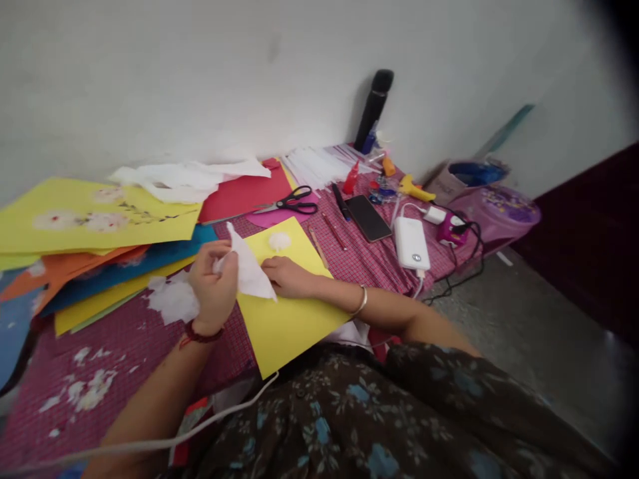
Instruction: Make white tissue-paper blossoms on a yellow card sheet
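Centre frame: thin white tissue-like sheet (249, 269), likely featherlight, soft, easily torn, best pinched by an edge; left hand (215, 283) has fingers closed on it, right hand (288, 276) curled alongside, hold unclear.

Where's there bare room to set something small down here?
Bare checkered cloth shows between the phone, the power bank and the right forearm. The yellow sheet is bare below the right hand. It's crowded around the yellow tool and charger, and at the paper stack.
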Action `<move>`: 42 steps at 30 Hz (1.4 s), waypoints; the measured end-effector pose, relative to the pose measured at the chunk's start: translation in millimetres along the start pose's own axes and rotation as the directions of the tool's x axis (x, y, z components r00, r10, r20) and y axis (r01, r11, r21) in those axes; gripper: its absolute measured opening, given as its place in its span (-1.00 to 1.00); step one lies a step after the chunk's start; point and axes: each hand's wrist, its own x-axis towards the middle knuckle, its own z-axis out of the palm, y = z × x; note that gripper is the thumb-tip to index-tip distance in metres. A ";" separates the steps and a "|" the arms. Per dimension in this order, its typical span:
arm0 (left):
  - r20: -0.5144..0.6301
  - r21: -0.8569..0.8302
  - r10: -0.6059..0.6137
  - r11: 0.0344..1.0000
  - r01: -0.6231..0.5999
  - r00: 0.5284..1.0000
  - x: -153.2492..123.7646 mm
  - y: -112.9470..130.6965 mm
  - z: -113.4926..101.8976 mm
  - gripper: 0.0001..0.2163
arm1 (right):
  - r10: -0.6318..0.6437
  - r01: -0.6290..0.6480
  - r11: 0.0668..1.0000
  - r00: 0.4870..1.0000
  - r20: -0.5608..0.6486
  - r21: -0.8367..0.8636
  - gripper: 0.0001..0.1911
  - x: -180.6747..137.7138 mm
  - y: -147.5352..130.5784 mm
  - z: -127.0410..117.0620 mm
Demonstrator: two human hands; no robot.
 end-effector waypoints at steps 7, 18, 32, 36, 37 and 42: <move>-0.011 -0.005 -0.105 0.994 0.105 0.994 -2.6 -25.6 -6.1 -0.96 | -0.235 0.265 0.961 0.935 0.267 -0.081 -0.41 -64.8 -53.2 -13.1; -0.112 0.013 -0.059 0.998 0.061 0.992 1.6 -22.4 -23.8 -0.92 | -0.066 0.094 0.991 0.964 0.258 -0.094 -0.48 -80.8 -41.3 -5.7; -0.028 0.047 0.064 0.997 -0.063 0.998 6.7 -6.8 -22.6 -0.94 | 0.228 -0.161 0.709 0.974 -0.007 0.687 -0.49 -18.4 -15.4 -38.9; 0.325 -0.231 -0.268 0.908 0.351 0.907 -7.5 -9.7 -9.3 -0.82 | 0.328 -0.246 0.247 0.931 0.158 0.937 -0.52 -1.4 -0.8 -23.2; 0.424 -0.302 -0.344 0.819 0.489 0.838 -11.4 -11.1 -6.1 -0.77 | 0.327 -0.249 0.174 0.927 0.183 0.953 -0.53 -0.3 2.1 -18.9; 0.562 -0.305 -0.425 0.691 0.655 0.710 -25.1 -13.2 4.2 -0.80 | 0.359 -0.209 0.143 0.922 0.146 0.967 -0.62 -2.6 8.7 -10.1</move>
